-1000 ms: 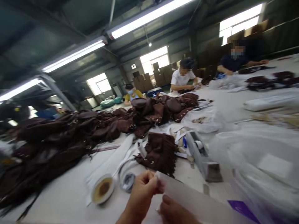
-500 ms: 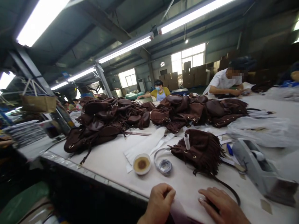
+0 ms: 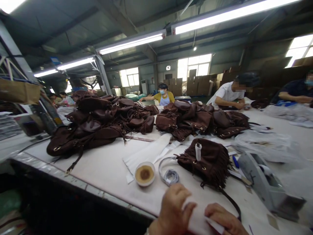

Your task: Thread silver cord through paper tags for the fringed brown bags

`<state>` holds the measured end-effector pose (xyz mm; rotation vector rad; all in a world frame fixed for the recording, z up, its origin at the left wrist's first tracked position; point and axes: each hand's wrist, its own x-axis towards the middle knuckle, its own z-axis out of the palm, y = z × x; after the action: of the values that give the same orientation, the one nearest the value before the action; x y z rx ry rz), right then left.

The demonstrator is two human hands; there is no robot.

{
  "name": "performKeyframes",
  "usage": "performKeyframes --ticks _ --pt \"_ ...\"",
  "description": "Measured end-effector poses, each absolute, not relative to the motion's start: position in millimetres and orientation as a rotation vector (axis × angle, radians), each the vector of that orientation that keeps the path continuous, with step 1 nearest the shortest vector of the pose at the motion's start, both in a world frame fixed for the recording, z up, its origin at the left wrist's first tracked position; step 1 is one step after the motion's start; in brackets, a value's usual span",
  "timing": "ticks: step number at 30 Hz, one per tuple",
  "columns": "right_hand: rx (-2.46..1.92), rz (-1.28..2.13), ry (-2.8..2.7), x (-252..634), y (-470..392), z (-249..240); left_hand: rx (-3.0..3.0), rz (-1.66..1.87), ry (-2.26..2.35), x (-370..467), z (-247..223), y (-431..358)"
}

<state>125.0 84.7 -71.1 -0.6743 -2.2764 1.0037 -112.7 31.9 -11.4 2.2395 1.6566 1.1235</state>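
My left hand (image 3: 174, 210) is closed at the table's near edge, its thumb and fingers pinching a thin white sheet (image 3: 197, 218) that looks like paper or tissue. Right of it, my right hand (image 3: 223, 218) is also closed, with a white strip of this material showing under its fingers. Just beyond lie a coil of grey tape (image 3: 171, 177) and a white bowl (image 3: 145, 184) with yellowish-brown contents. A dark brown fringed bag (image 3: 212, 160) rests nearby, a small white roll (image 3: 198, 152) standing on it and its strap trailing toward my right hand.
Large piles of brown bags (image 3: 97, 122) cover the far side of the table (image 3: 102, 163). At right sit a grey tape dispenser (image 3: 266, 182), a blue pen (image 3: 235, 162) and clear plastic bags (image 3: 266, 143). Several co-workers (image 3: 166, 98) are across the table.
Both hands have risen slightly and come closer together. The white sheet now shows between them, and the right hand has curled from lying flatter. The view has swung right.
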Motion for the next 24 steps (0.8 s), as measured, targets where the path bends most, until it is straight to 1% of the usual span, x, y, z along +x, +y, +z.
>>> performKeyframes --ticks 2,4,5,8,12,14,15,17,18,19,22,24 --pt "-0.69 1.017 -2.238 127 87 -75 2.229 1.027 2.1 -162 2 30" --pt "-0.728 1.019 -2.215 127 86 -77 2.089 0.758 2.467 -205 8 31" --pt "-0.74 1.018 -2.208 127 85 -78 1.998 0.597 2.57 -222 8 33" --pt "-0.746 1.009 -2.183 125 81 -78 1.878 0.233 2.594 -251 -2 40" --pt "-0.783 1.045 -2.078 124 81 -69 1.832 0.104 2.503 -259 -2 48" --pt "-0.824 1.105 -1.989 126 82 -61 1.86 0.208 2.462 -254 8 51" --pt "-0.851 1.126 -1.939 127 83 -56 1.936 0.373 2.43 -249 13 52" --pt "-0.92 1.148 -1.847 128 84 -45 2.083 0.878 2.267 -227 22 50" --pt "-0.951 1.157 -1.815 128 83 -39 2.082 1.108 2.149 -212 25 48" --pt "-0.975 1.174 -1.794 128 82 -33 2.02 1.253 2.049 -193 26 45" --pt "-1.008 1.293 -1.729 122 72 -18 1.964 1.251 1.805 -133 23 33" --pt "-1.008 1.426 -1.651 116 64 -11 1.901 1.182 1.613 -99 20 28"
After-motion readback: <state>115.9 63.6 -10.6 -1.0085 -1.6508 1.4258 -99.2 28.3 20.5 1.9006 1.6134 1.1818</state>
